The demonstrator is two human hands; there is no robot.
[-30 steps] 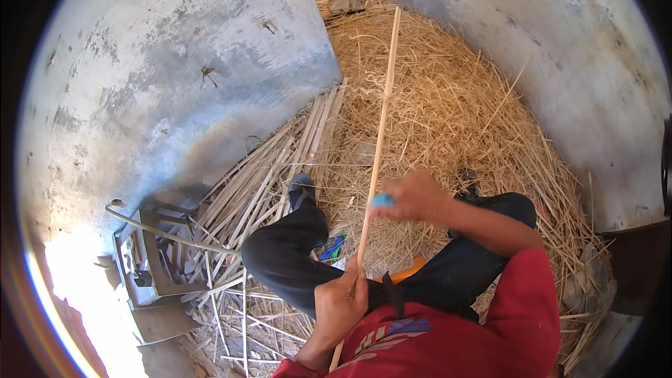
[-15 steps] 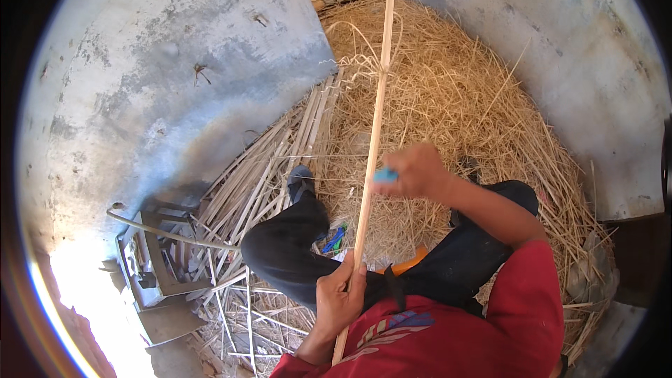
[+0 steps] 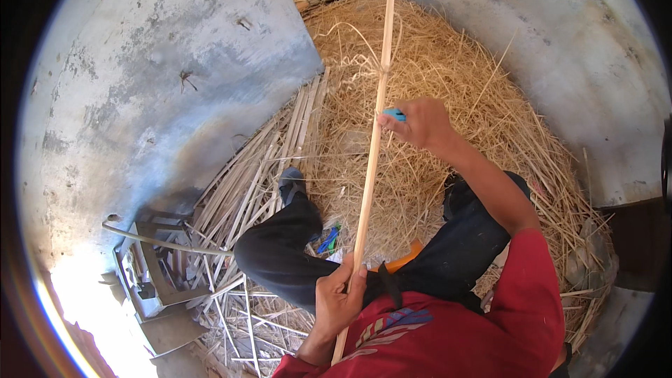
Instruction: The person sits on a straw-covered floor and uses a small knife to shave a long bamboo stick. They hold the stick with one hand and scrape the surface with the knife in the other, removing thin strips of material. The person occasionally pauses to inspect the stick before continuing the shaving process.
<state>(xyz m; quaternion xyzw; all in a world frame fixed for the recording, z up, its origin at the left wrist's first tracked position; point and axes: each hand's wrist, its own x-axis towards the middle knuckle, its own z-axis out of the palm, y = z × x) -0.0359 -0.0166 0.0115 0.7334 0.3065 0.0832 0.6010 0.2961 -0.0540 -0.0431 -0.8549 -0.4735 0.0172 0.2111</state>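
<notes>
A long, pale wooden or bamboo strip (image 3: 369, 182) slants up and away from my waist. My left hand (image 3: 340, 295) is wrapped round its lower part, close to my body. Farther up, my right hand (image 3: 422, 124) grips a blue-handled tool (image 3: 394, 114) against the strip's right side. The tool's working end is hidden, so I cannot tell its exact kind. Thin curled shavings (image 3: 364, 61) still cling to the strip beyond my right hand.
A broad heap of straw-coloured shavings (image 3: 437, 63) covers the floor ahead. Many loose strips (image 3: 252, 161) lie to the left, beside a wooden box-like frame (image 3: 157, 269). Grey walls (image 3: 168, 49) stand on both sides. My bent legs (image 3: 283, 248) flank the strip.
My right hand has moved away from me, up along the strip, with the blue-handled tool. My left hand keeps its grip. The view has shifted slightly.
</notes>
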